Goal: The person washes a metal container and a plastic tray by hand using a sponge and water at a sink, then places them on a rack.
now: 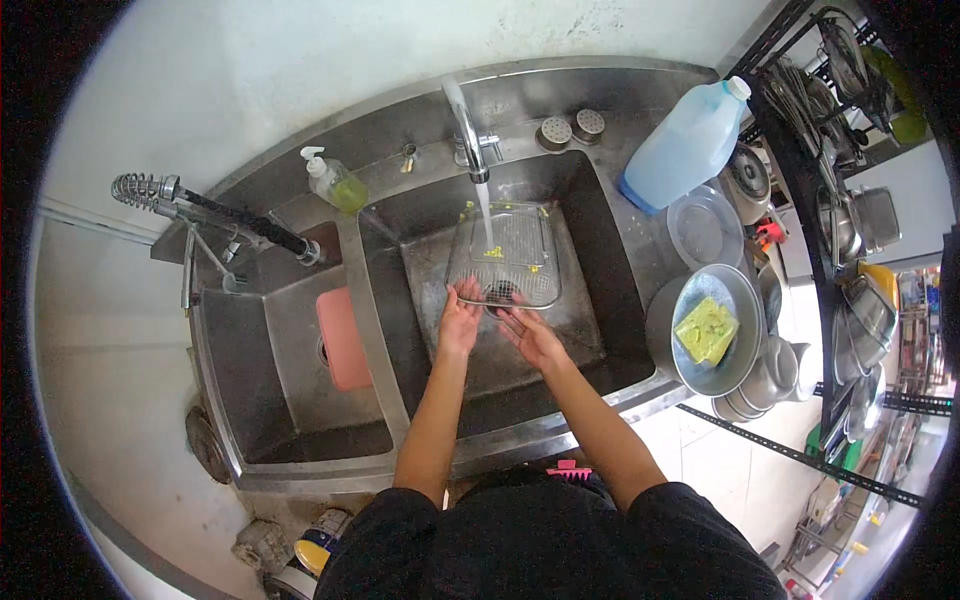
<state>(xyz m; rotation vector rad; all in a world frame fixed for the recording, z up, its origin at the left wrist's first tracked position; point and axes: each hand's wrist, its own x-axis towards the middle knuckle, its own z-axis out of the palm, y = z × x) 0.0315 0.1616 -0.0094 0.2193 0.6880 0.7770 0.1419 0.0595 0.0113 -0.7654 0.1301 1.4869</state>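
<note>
In the right basin of a steel double sink (525, 405), a perforated metal tray (525, 232) lies under running water from the chrome faucet (466, 127). Yellow food bits cling to the tray in several places. My left hand (461, 322) is at the tray's near left edge, its fingers spread and overlapping the rim. My right hand (531, 334) is palm up by the near right edge, fingers apart; whether it touches the rim cannot be told. Between my hands, the drain strainer (501, 292) shows partly through the tray.
A pink board or tray (343, 337) lies in the left basin beside a spring-hose tap (247, 225). Behind stands a soap pump bottle (337, 184). At right are a blue-liquid jug (682, 146), a plastic lid (705, 229) and a metal pot (667, 322) holding a yellow-green sponge (706, 330).
</note>
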